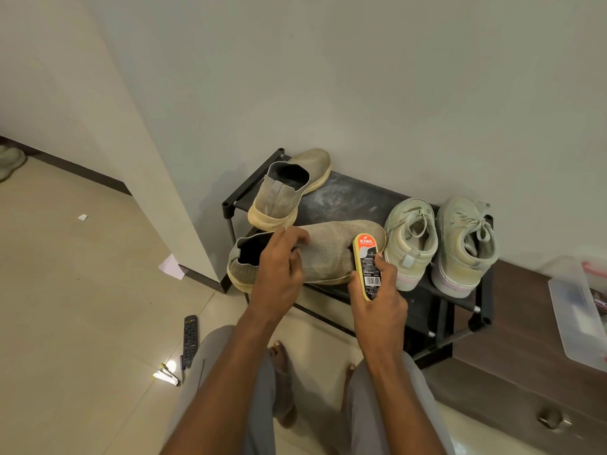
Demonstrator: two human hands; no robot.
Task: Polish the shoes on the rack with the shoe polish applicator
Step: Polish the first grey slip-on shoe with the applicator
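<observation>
The left hand (279,261) grips a grey knit slip-on (328,251) by its collar at the front of the black shoe rack (345,198), while the right hand (377,290) holds the Kiwi polish applicator (367,264) against its toe side. Polishing looks barely begun: its mate (289,188) at 11 o'clock and the two lace-up sneakers (440,241) at 3 o'clock seem untouched.

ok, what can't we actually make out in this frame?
Head view only:
- Applicator sponge face: turned away against the knit shoe; contact unclear.
- Label fine print: too small.
- Shoe collar: behind left hand.
- Plastic box contents: cut by right edge.
- Rack lower shelf: mostly hidden.
</observation>
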